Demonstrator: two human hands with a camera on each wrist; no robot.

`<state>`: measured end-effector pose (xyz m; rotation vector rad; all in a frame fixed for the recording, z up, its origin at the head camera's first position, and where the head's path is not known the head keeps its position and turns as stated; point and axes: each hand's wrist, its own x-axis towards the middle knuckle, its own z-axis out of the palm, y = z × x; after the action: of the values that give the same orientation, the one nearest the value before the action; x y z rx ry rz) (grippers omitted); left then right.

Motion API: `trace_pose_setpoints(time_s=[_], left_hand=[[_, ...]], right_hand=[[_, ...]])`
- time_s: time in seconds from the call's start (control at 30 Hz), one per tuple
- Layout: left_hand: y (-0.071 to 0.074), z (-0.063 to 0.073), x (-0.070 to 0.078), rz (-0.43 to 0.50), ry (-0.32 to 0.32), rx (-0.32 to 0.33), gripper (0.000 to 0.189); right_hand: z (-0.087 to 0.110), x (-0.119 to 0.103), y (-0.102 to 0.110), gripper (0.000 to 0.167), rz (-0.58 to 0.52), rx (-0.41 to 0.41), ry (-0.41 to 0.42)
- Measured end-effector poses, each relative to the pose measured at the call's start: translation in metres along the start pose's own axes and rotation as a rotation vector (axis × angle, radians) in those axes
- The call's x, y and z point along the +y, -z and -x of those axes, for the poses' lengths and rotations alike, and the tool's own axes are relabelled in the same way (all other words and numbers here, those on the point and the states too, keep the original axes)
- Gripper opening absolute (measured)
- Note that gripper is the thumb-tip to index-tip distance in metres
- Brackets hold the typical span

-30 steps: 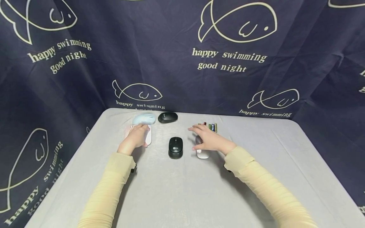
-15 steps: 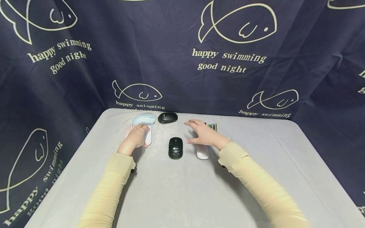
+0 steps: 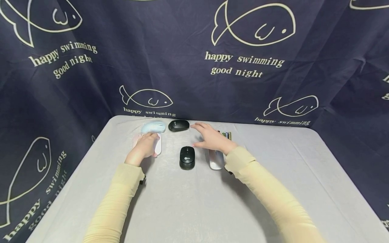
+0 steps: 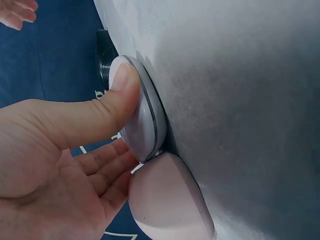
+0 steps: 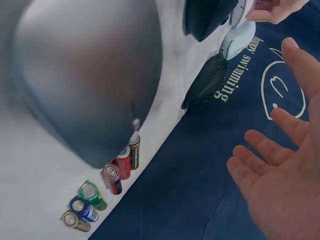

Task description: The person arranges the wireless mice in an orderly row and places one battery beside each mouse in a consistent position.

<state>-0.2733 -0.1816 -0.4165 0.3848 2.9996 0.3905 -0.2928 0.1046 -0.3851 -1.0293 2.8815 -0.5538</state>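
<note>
The left hand [image 3: 144, 145] is pinching the white mouse [image 3: 158, 145] between thumb and fingers near the far left corner of the worktop [image 3: 194, 206]; the right hand [image 3: 209, 137] is holding nothing, its fingers spreading above the far half; its fingertips are pointing towards the far black mouse [image 3: 178, 126], which is lying by the far edge. Around the left hand, the pink mouse [image 4: 165, 197] is sitting close against the white one, and the pale blue mouse [image 3: 153, 127] is resting just beyond, towards the far edge; a careless lift could be shoving either aside. Near the middle, the near black mouse [image 3: 187, 157] and the silver mouse [image 3: 216, 162] are lying apart; a low right wrist could be knocking the silver one, or rolling the batteries [image 5: 90, 195] off the far edge.
</note>
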Motion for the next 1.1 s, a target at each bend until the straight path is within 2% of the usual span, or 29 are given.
trace_pose_setpoints(time_s=[0.2,0.47,0.87,1.1], left_hand=[[0.0,-0.001,0.001,0.005,-0.014,0.005,0.076],[0.0,-0.002,0.003,0.005,0.001,-0.012,0.076],[0.002,-0.001,0.003,0.002,0.007,-0.015,0.076],[0.0,0.0,0.002,0.005,-0.002,-0.006,0.075]], right_hand=[[-0.013,-0.003,-0.001,0.076,-0.005,0.004,0.0],[-0.026,-0.006,-0.001,0.076,-0.022,-0.009,-0.018],[-0.044,0.001,-0.012,0.074,-0.005,0.021,-0.021],[-0.055,-0.004,-0.02,0.074,-0.011,-0.014,-0.007]])
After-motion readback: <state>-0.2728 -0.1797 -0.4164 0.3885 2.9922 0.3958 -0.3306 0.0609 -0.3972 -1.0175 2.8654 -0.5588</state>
